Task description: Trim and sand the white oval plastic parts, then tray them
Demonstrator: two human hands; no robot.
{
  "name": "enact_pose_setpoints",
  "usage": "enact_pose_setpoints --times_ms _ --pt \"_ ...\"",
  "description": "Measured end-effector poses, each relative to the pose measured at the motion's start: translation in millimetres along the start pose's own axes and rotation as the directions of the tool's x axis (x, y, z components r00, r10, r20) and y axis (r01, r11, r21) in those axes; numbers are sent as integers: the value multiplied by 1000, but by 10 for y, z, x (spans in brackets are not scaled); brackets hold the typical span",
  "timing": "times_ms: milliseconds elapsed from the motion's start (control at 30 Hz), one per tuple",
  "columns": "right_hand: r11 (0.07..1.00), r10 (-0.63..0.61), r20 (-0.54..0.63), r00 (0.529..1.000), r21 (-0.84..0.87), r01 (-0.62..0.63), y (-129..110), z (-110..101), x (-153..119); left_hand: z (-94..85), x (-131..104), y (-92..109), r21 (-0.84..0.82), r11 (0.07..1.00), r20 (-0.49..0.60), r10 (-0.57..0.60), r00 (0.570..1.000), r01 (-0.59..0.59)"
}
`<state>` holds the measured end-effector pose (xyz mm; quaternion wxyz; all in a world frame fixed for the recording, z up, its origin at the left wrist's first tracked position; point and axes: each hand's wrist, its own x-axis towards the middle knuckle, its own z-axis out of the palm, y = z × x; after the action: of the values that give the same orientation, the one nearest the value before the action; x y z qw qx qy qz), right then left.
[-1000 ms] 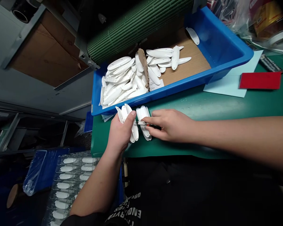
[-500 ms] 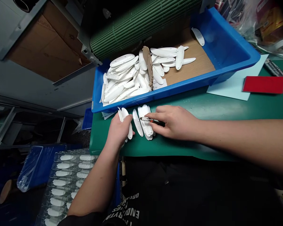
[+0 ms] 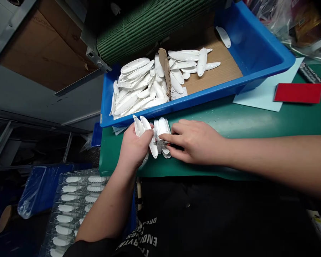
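My left hand [image 3: 136, 147] is closed around a couple of long oval white plastic pieces [image 3: 147, 125], their upper ends fanned above the thumb. In my right hand [image 3: 188, 141] is a small pair of cutting pliers or nippers [image 3: 162, 142], its metal jaws pointing left against the held pieces; whether they touch I cannot tell. Between the two hands a short stack of similar white pieces [image 3: 163, 125] lies on the green work surface [image 3: 203, 167], partly covered by my right fingers. Part of the pliers' handle is hidden in my palm.
Behind my hands stands a blue bin [image 3: 203, 95] with many white pieces and a cardboard divider [image 3: 166, 73]. A green ribbed roller [image 3: 149, 28] overhangs it. At right lie a red block [image 3: 298, 93] and pale blue paper [image 3: 264, 96]. Clear trays [image 3: 79, 192] of white pieces sit lower left.
My left hand has shifted its white pieces right and tilted them toward the stack. My right hand's pliers have moved slightly left and down, to the held pieces. The view has shifted slightly.
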<state>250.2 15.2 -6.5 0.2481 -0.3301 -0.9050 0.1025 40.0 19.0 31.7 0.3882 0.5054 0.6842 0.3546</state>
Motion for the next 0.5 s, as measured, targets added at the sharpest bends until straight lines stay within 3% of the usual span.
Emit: enact_pose_setpoints --times_ms 233,500 --pt "998 13 88 996 -66 -7 -38 -46 6 12 -38 59 179 979 -21 99 995 -93" --pt "996 67 228 971 -66 -53 -91 -77 25 28 -80 98 213 975 -18 62 998 -57"
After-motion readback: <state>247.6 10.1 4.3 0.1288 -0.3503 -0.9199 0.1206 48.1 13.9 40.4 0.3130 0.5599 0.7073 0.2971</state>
